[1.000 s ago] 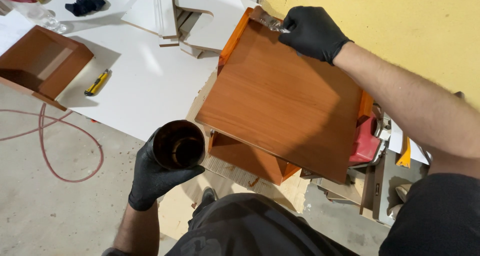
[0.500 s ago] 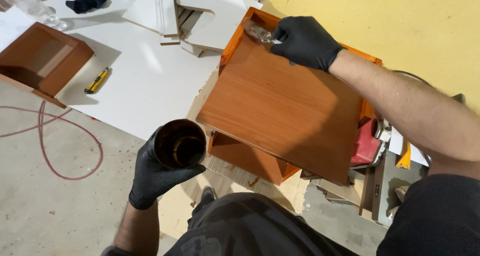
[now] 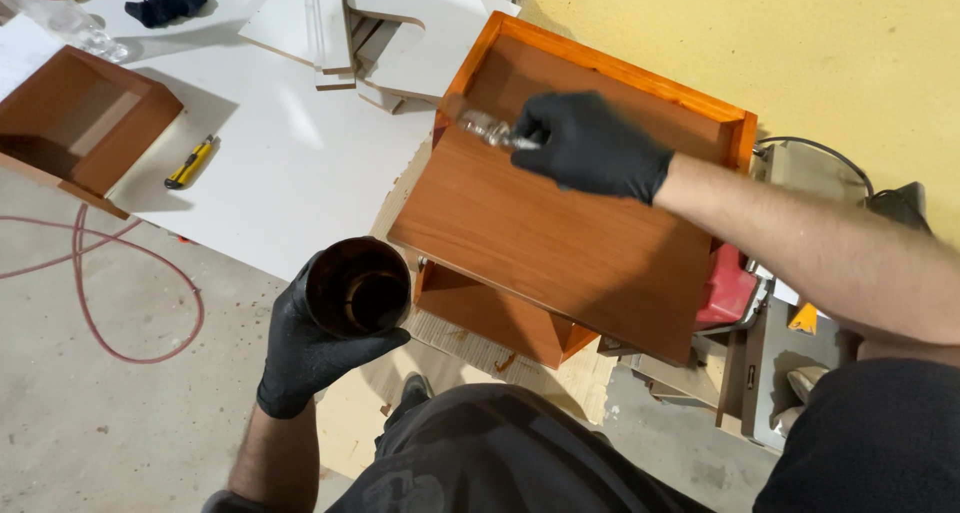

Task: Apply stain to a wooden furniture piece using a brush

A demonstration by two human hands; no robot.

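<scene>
My left hand [image 3: 310, 348], in a black glove, grips a dark round can [image 3: 358, 286] with brown liquid inside, held low near my body. My right hand [image 3: 595, 148], also black-gloved, holds a paintbrush [image 3: 480, 125] whose bristles rest near the left edge of a reddish-brown wooden drawer box [image 3: 570, 223]. The box has a raised orange rim along its far side and lies flat on top of another brown piece [image 3: 500, 318].
A white board [image 3: 290, 163] lies to the left with a yellow utility knife [image 3: 190, 163] on it, black gloves [image 3: 165, 0] and a second brown box [image 3: 85, 118]. A red hose [image 3: 90, 293] loops on the concrete floor. A red tool [image 3: 730, 288] sits at right.
My right hand has drawn the brush from the box's far corner leftward and down along its left edge. The left hand with the can has stayed in place.
</scene>
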